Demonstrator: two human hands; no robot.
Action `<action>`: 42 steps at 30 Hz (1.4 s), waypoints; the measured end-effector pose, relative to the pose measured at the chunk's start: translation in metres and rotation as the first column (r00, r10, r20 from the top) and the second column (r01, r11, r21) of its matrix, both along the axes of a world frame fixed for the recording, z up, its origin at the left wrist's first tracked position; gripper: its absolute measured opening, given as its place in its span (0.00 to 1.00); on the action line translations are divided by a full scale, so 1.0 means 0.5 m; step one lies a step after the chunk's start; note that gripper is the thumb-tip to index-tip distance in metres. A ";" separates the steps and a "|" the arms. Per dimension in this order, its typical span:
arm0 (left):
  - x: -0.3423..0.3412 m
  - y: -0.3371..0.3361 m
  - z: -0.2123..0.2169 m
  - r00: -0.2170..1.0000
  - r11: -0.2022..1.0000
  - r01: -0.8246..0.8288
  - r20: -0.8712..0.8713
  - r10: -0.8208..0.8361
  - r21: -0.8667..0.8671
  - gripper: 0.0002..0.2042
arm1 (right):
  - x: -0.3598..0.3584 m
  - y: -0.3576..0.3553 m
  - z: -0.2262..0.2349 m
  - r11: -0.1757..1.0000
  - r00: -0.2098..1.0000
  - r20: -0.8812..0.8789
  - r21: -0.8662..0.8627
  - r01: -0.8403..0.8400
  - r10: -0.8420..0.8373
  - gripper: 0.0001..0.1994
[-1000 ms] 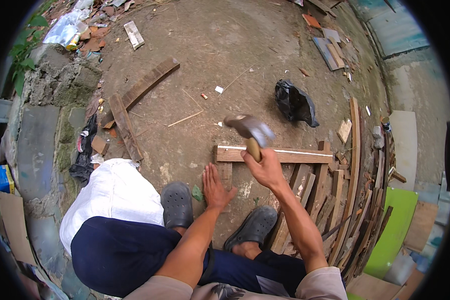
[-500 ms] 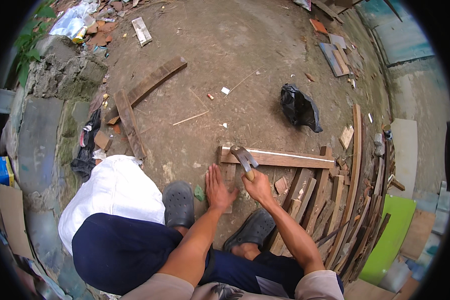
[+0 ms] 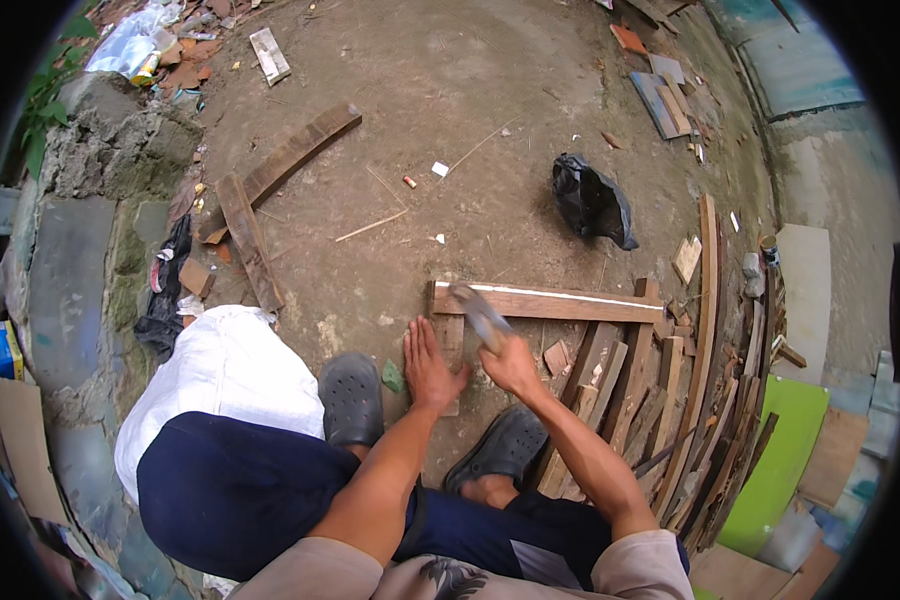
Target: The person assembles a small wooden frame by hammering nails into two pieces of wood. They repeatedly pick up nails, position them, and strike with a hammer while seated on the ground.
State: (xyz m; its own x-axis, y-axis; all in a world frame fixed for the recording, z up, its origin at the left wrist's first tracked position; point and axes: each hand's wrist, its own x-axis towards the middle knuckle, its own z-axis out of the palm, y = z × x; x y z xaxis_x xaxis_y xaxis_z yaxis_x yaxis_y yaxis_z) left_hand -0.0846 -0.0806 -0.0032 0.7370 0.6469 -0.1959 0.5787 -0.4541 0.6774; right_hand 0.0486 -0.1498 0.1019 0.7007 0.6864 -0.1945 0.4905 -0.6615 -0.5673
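In the head view, a hammer (image 3: 481, 316) is being gripped by the closed right hand (image 3: 511, 365), its blurred head just above the hand, over a long plank (image 3: 570, 302). A short upright board (image 3: 450, 340) is being pressed flat by the open left hand (image 3: 429, 368), fingers spread.

Outdoor yard used as a rough woodworking spot.
Bare dirt ground (image 3: 490, 120) carries scattered planks (image 3: 280, 165), a pile of scrap timber (image 3: 670, 400), rubble, litter and a black plastic bag (image 3: 590, 200).
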 end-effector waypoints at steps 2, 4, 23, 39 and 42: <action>0.001 0.005 0.002 1.000 1.000 -0.018 -0.004 0.018 -0.010 0.57 | -0.002 0.000 -0.025 0.972 0.950 -0.253 -0.193 0.137 -0.184 0.15; -0.005 0.009 0.006 1.000 1.000 -0.019 -0.013 0.019 -0.025 0.57 | -0.008 0.001 -0.028 0.973 0.928 -0.305 -0.153 0.174 -0.213 0.14; -0.008 -0.002 0.012 1.000 1.000 0.016 0.023 -0.016 -0.011 0.58 | 0.027 -0.013 -0.031 0.999 0.975 -0.220 -0.036 0.025 -0.032 0.12; -0.013 0.007 0.005 1.000 1.000 0.002 0.025 -0.002 -0.002 0.58 | 0.087 0.093 0.183 0.904 0.944 -0.327 0.413 0.112 0.033 0.12; -0.002 -0.002 0.015 0.998 1.000 0.004 0.057 -0.005 0.020 0.57 | 0.083 0.078 0.132 0.710 0.986 -0.159 0.701 0.073 0.055 0.13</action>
